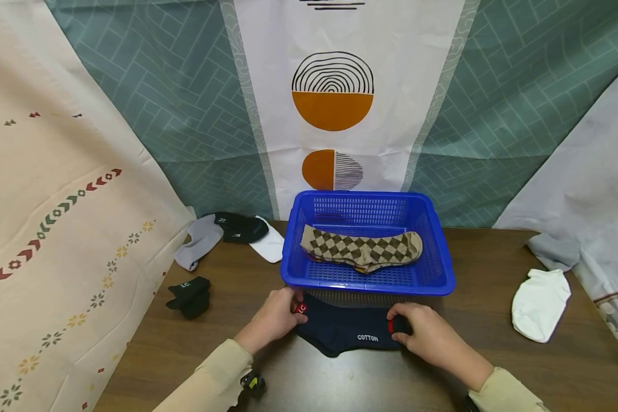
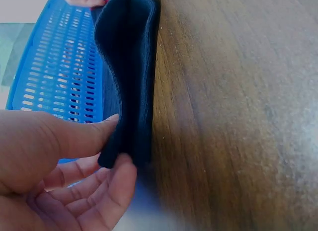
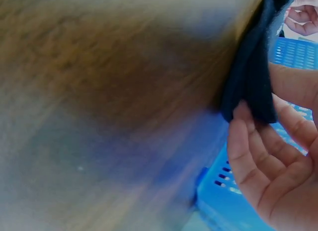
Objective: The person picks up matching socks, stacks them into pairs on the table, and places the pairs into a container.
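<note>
A pair of dark navy socks point(image 1: 342, 326) with red bands and the word COTTON is stretched sideways in front of the blue basket point(image 1: 368, 288). My left hand point(image 1: 276, 315) pinches the cuff end, by a red LC patch. At the toe end, my right hand point(image 1: 421, 331) pinches the fabric between thumb and fingers. In the left wrist view the socks point(image 2: 130, 67) show two layers lying side by side, close over the table. Inside the basket lie folded beige socks point(image 1: 363, 249) with a brown diamond pattern.
On the left lie a grey sock point(image 1: 198, 243), a black sock point(image 1: 241, 228), a white sock point(image 1: 270, 243) and a folded black sock point(image 1: 190, 297). To the right are a white sock point(image 1: 539, 304) and a grey sock point(image 1: 553, 252). Patterned cloth point(image 1: 335, 114) hangs behind the table.
</note>
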Available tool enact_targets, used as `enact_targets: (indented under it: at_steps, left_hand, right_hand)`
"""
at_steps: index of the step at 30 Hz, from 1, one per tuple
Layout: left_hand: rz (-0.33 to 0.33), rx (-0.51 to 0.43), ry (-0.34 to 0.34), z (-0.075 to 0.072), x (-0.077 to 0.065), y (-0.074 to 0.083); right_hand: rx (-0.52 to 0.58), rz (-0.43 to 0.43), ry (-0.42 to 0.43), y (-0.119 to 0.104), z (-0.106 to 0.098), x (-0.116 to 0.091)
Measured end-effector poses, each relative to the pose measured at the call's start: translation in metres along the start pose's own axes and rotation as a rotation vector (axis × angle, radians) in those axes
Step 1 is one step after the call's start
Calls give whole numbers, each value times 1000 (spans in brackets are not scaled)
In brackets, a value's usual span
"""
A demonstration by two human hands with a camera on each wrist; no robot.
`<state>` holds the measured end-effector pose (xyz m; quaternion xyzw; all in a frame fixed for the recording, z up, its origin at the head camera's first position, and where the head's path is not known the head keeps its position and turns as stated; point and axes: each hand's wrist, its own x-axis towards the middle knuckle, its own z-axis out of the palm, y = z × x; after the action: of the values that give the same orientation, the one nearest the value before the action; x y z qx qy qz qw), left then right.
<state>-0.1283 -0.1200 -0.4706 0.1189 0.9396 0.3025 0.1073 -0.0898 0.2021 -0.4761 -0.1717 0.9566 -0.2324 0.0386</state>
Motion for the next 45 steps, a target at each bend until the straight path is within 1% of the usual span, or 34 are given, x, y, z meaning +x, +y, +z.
enact_targets:
  at_steps: [3,6,8,10,13,16,21,23,30,34,39,42,45]
  left_hand:
    - [2,51,44,-1,-6,2]
    - [-5,127,111,-4,-13,10]
    - [8,167,146,-6,-16,17]
    - [40,184,161,-7,-18,23]
    - [99,178,133,-5,-17,30]
    - [126,172,77,-2,-13,31]
    - [70,168,-30,4,-9,26]
    - [53,167,-58,6,-9,24]
    - [43,163,-71,7,-7,20]
    - [33,163,-86,8,-6,19]
    - [25,138,-87,9,-6,17]
    - [29,129,-85,8,-5,15]
    - [48,107,-80,7,-3,12]
  right_hand:
    - [-30,-38,43,-4,-3,-4]
    - [-73,-72,109,-9,-7,-7]
    - [-98,-97,158,-14,-9,-8]
    - [-112,-132,197,-18,-10,-9]
    - [-117,-191,228,-23,-10,-8]
    - [-117,-224,217,-25,-6,-6]
    - [-103,-237,175,-21,3,-3]
    - [-103,-239,173,-18,5,-3]
    - [-116,-218,175,-12,9,-4]
    - [-112,-163,145,-13,9,-6]
    - [-118,-92,101,-13,11,-8]
    - [-116,-81,87,-12,13,-9]
    - [-105,-89,73,-11,12,-8]
